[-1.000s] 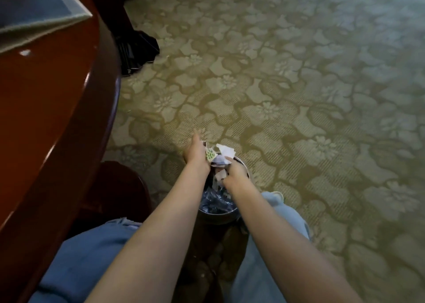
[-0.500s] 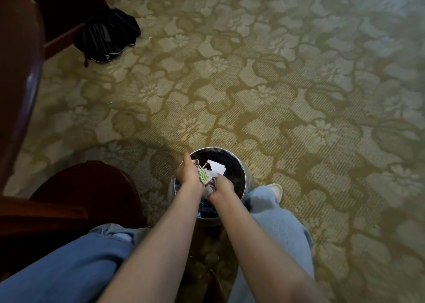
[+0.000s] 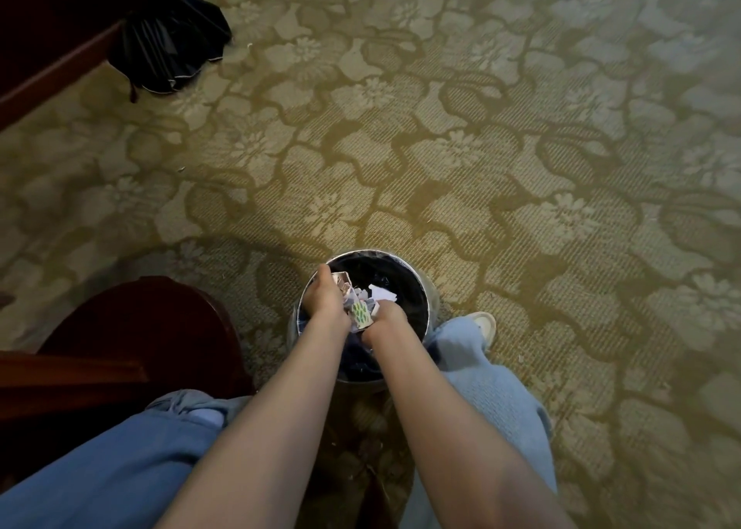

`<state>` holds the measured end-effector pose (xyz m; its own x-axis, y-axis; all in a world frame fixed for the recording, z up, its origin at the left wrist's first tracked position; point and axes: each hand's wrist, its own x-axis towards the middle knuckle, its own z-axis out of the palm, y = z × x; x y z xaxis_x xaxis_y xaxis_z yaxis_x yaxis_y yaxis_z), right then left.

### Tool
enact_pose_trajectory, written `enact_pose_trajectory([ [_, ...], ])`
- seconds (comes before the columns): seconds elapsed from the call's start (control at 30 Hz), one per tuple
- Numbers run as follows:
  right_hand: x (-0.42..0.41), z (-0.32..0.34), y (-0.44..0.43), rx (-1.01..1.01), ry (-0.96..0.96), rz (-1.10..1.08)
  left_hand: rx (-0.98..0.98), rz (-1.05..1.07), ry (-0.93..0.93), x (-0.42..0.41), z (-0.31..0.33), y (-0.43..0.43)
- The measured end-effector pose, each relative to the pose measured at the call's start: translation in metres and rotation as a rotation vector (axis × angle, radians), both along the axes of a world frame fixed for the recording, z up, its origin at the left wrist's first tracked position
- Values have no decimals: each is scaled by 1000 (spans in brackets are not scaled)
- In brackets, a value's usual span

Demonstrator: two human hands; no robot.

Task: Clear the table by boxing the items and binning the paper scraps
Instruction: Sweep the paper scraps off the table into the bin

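A small round metal bin (image 3: 429, 308) with a dark liner stands on the carpet between my knees. Over its mouth, my left hand (image 3: 325, 296) and my right hand (image 3: 388, 315) hold a bundle of paper scraps (image 3: 361, 311) between them, white bits and one piece with a green pattern. Both hands are curled around the bundle just inside the rim. A white scrap (image 3: 383, 292) sticks out past the right hand. The fingertips are hidden by the paper.
A dark red wooden chair seat (image 3: 132, 328) sits left of the bin. A dark wooden table leg or rail (image 3: 52, 67) crosses the upper left, with a folded black umbrella (image 3: 168, 51) beside it. Patterned carpet (image 3: 521, 147) spreads ahead and to the right.
My view has tipped down from the table edge to the floor and bin. Both hands have lowered the paper bundle toward the bin's mouth, still holding it.
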<state>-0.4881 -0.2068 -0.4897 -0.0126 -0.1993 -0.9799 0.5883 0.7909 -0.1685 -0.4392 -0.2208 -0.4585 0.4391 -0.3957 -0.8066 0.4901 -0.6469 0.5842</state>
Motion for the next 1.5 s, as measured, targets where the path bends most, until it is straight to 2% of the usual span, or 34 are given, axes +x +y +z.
enact_pose_trajectory([
  [0.13, 1, -7, 7, -134, -18, -95, 43, -74, -41, 1, -4, -1],
  [0.23, 0, -24, -2, 42, -92, -184, 81, -106, 14, 4, -10, 3],
  [0.33, -9, -8, -3, 54, -237, -276, 90, -163, 62, 5, -7, 7],
  [0.43, -18, 7, 3, 88, -238, -379, 116, -226, 80, 8, 1, 9],
  [0.7, -24, 23, 14, -47, -98, -228, 71, -319, 87, 14, 32, 17],
  [0.83, -35, 43, 15, -146, 42, -68, 17, -355, 81, 14, 58, 26],
  [1.17, -53, 147, 19, -496, 142, 58, -293, -524, -107, 0, 170, 51],
  [1.4, -44, 260, 26, -840, 179, 157, -590, -574, -292, 9, 275, 88],
  [1.5, -30, 309, 36, -969, 170, 196, -754, -569, -308, 20, 323, 117],
])
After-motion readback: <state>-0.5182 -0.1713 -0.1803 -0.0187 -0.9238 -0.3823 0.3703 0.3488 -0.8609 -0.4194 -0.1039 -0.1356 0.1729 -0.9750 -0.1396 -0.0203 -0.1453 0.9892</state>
